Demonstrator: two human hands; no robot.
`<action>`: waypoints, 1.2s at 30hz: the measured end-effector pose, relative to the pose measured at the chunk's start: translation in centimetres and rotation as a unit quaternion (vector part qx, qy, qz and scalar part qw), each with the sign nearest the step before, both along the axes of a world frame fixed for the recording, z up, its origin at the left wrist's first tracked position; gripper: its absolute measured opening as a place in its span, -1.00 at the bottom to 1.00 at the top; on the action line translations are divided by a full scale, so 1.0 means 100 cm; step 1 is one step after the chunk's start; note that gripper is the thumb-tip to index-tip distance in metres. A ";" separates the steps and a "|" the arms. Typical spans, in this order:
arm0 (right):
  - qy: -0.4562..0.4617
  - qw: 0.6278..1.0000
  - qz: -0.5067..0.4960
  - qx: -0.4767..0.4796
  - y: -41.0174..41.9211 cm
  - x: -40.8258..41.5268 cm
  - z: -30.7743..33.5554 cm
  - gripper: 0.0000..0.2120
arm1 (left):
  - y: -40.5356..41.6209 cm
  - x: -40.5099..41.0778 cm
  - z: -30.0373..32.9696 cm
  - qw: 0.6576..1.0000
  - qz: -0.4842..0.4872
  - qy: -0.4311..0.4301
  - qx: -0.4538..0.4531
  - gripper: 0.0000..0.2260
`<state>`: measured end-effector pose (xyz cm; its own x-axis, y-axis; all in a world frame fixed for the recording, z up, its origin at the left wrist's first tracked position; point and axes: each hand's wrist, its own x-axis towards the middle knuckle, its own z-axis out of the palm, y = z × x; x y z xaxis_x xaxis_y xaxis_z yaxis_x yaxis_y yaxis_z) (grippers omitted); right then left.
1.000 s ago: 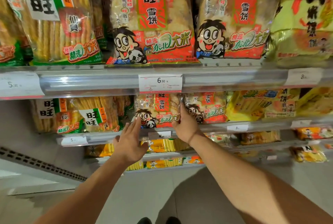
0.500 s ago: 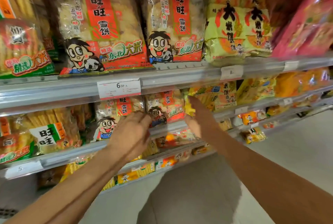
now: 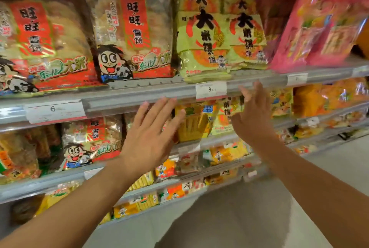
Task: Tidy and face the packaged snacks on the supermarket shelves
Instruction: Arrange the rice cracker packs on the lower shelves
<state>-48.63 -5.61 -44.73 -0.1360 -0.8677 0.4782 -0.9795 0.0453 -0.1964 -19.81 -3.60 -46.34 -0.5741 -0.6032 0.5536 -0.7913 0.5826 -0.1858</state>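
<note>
Yellow packets (image 3: 194, 122) on the second shelf sit right between the two hands, and that looks like the spot being worked. The left hand (image 3: 148, 136) is spread flat, fingers straight and apart, holding nothing, palm toward the shelf front just left of those packets; whether it touches anything I cannot tell through the blur. The right hand (image 3: 252, 116) is equally open, fingers straight and angled upward, fingertips up by the shelf rail (image 3: 123, 100) beside the price tag (image 3: 211, 89) marked 8, gripping nothing. Flat palms suit this job, I'd judge: crinkly bags get pushed and squared better by a broad press than a pinch.

Left of the left hand stands a red-and-clear rice cracker bag (image 3: 91, 142), cartoon face forward, apparently already faced. Above both hands, the upper shelf carries big red bags (image 3: 132, 28), upright and label-out, then pale yellow-green bags (image 3: 203, 36) directly above the right hand, leaning slightly. Further right, pink packs (image 3: 323, 26) tilt and overhang the edge, likely needing attention. Below the wrists, lower shelves hold small orange and yellow packets, too blurred to judge.
</note>
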 end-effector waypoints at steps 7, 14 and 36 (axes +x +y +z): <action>0.065 0.990 0.118 0.036 -0.025 -0.076 -0.014 -0.07 | -0.001 -0.067 -0.010 0.985 0.165 0.046 0.009 -0.43; 0.055 0.984 0.172 -0.001 -0.027 -0.088 -0.019 -0.12 | 0.004 -0.118 0.007 0.973 0.216 0.079 -0.018 -0.39; 0.086 0.981 0.162 -0.055 -0.055 -0.178 -0.022 -0.08 | -0.039 -0.202 -0.051 0.973 0.196 0.111 -0.040 -0.29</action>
<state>-66.44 -11.08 -46.90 0.2296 -0.7942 0.5626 -0.9579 -0.2868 -0.0138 -40.02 -7.55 -51.43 -0.1694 -0.7018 0.6920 -0.9758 0.2178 -0.0180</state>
